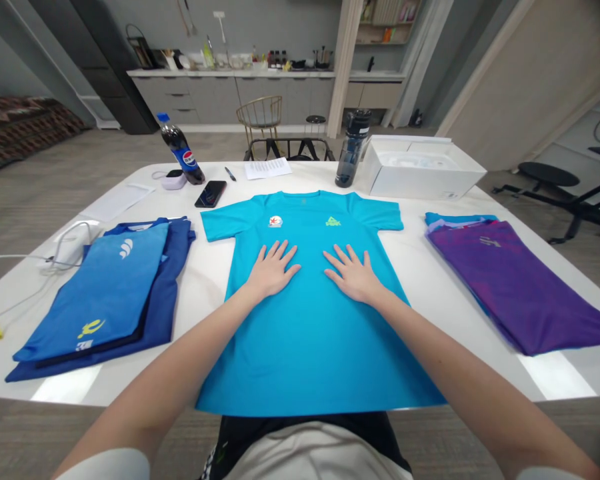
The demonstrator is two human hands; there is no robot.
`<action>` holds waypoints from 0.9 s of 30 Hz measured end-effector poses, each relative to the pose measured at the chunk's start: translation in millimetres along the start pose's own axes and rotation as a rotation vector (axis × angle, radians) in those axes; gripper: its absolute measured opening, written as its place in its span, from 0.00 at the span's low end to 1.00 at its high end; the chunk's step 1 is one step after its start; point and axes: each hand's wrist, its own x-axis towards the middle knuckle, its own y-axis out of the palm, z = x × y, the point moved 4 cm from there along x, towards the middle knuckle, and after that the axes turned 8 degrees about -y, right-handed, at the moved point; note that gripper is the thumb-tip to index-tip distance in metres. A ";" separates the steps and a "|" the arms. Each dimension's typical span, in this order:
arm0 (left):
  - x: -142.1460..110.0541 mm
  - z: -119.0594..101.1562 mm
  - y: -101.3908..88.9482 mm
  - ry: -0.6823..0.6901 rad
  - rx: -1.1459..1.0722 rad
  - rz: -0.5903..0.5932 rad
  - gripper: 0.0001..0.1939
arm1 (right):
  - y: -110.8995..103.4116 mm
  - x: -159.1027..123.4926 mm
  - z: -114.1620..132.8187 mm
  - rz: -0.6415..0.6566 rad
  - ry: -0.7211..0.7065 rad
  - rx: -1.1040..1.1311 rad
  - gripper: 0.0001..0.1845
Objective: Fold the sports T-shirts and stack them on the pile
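Blue stack: left on the table, white and yellow logos, unreadable.
Cola bottle: Pepsi label.
Left hand: flat on the shirt, fingers spread.
Turquoise shirt: centre, hem overhanging the near edge; may slide off.
Chest logos: green PEAK; red-and-white badge unreadable.
Right hand: flat, fingers spread.
Purple stack: right, faint logo.
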 end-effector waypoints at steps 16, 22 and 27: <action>120.3 54.9 -27.7 -0.324 -0.031 -0.146 0.36 | -34.5 120.6 -98.4 -0.216 0.186 0.085 0.39; 144.0 145.7 -28.8 -0.527 -0.054 -0.065 0.39 | -34.7 146.7 -166.9 -0.146 0.372 0.170 0.41; 133.5 170.0 -22.6 -0.621 -0.011 -0.050 0.42 | -24.7 139.7 -197.4 -0.096 0.629 0.184 0.46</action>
